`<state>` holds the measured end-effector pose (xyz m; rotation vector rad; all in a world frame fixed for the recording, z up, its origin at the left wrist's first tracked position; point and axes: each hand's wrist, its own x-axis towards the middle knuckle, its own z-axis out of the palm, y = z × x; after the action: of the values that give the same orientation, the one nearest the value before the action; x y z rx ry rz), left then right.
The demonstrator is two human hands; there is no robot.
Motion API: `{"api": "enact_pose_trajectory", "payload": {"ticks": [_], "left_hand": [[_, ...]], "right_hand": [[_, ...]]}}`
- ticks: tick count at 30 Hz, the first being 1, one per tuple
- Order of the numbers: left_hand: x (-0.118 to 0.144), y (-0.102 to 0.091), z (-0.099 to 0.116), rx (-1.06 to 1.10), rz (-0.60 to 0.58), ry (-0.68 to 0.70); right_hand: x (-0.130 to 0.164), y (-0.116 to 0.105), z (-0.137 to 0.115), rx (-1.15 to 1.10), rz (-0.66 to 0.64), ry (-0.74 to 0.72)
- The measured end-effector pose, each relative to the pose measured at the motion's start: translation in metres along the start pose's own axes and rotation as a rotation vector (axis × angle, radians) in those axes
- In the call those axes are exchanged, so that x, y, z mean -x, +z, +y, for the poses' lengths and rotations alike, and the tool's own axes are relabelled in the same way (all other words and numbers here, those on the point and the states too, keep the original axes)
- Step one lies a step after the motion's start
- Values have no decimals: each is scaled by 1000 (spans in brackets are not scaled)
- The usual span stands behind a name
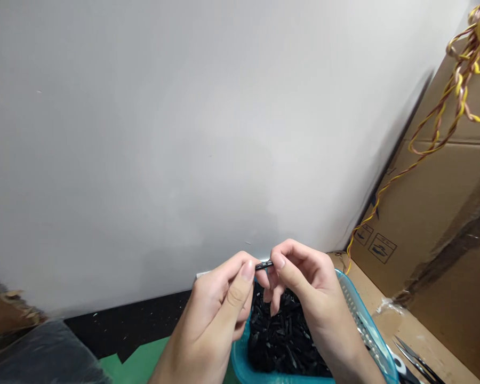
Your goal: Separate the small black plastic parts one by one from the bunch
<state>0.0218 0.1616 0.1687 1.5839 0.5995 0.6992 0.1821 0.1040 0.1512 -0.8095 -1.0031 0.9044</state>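
Between my two hands is a small, narrow black piece, seemingly plastic, whose exact kind I cannot make out. My left hand pinches one end of it between thumb and forefinger. At the other end, the thumb and forefinger of my right hand are closed on it, with the remaining fingers curled below. Both hands are above a blue plastic basket, partly covering it. Inside lie many small black pieces in a loose heap.
A pale wall rises behind. Cardboard boxes stand at the right, with twisted yellow and brown wire hanging before them. Tweezers lie right of the basket. A green mat and black surface are at the left.
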Motion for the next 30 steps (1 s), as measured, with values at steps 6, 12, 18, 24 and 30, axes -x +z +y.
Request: {"api": "enact_pose_trajectory", "payload": {"ticks": [6,12,18,24,30], "left_hand": [[3,0,1,-93,3,-3],[2,2,0,-133,37,21],[1,4,3,-160,42,109],[3,5,8,-216,46,15],[2,4,2,-61,56,-173]], "right_hand": [[-1,-1,1,1,-10,-3],[-1,2,3,-15,-38,-3],[0,2,4,-56,-39,-3],[0,-4,0,76,-50,0],[1,-28,-1,485,20,1]]}}
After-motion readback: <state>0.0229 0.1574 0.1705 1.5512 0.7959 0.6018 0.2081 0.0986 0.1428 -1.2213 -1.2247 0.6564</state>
